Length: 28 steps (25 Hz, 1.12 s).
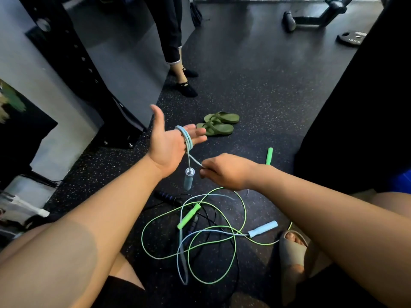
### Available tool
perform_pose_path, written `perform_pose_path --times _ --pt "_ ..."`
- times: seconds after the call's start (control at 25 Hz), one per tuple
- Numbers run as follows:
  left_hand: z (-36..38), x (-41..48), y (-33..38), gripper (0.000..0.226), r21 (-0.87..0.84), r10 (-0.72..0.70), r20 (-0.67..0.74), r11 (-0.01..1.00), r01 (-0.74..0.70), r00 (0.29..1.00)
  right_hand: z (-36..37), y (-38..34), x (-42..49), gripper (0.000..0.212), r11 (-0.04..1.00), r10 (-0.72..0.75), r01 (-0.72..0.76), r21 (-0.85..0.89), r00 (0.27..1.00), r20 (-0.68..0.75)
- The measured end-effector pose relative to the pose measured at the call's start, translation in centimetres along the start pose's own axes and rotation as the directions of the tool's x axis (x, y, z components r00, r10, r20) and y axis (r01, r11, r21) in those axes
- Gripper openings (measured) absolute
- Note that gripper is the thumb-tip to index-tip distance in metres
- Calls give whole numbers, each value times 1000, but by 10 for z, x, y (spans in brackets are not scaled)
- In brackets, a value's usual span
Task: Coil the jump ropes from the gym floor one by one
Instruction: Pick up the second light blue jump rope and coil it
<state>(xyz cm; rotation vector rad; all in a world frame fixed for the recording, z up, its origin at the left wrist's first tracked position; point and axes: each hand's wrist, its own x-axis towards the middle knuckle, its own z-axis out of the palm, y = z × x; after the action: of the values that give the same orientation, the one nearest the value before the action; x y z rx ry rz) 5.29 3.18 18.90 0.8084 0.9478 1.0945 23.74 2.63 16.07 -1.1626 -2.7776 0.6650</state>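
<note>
My left hand [165, 144] is held palm up with straight fingers, and the light blue jump rope [186, 135] is looped a few turns around those fingers. One blue handle [188, 181] dangles below that hand. My right hand [224, 172] pinches the blue cord just right of the dangling handle. The rest of the blue rope runs down to the floor, where its other handle [263, 228] lies. A green rope [222, 238] with a green handle [189, 216] and a black rope [169, 196] lie tangled with it on the dark floor.
A second green handle [269, 156] lies behind my right wrist. A pair of green sandals [219, 124] sits ahead. Another person's legs [180, 70] stand further off. A black rack upright [73, 56] rises at left, gym equipment [315, 16] at back right. My sandalled foot [292, 247] is at lower right.
</note>
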Motion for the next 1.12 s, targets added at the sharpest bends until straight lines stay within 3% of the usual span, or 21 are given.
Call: perform_pose_path --times 0.12,0.2,0.36,0.44,0.6,0.88,1.0,1.12 --pt "0 1 -14 126 339 -120 37 935 100 992 -16 -6 -3 31 996 -30 17 -91 988 -150" --pt "4 -3 -18 132 491 -207 151 864 108 967 -27 -6 -6 29 996 -15 -3 -87 979 -204" --pt "12 -14 -19 114 574 -357 246 803 162 901 -39 8 -9 40 994 60 -84 -69 953 -297" --pt "11 -15 -19 116 525 -397 288 827 203 871 -40 16 -8 41 996 81 -86 -3 946 -314" --pt "14 -15 -11 116 401 -400 378 884 241 835 -36 25 -4 38 957 58 51 285 931 -360" --pt "9 -17 10 115 -68 -178 322 975 210 930 -12 39 4 41 872 250 -84 481 924 -290" --pt "3 -15 17 114 -264 -62 242 956 127 968 -5 36 9 31 838 259 -123 531 947 -189" --pt "1 -15 18 114 -351 -13 180 933 77 984 3 29 13 26 811 233 -149 566 969 -79"
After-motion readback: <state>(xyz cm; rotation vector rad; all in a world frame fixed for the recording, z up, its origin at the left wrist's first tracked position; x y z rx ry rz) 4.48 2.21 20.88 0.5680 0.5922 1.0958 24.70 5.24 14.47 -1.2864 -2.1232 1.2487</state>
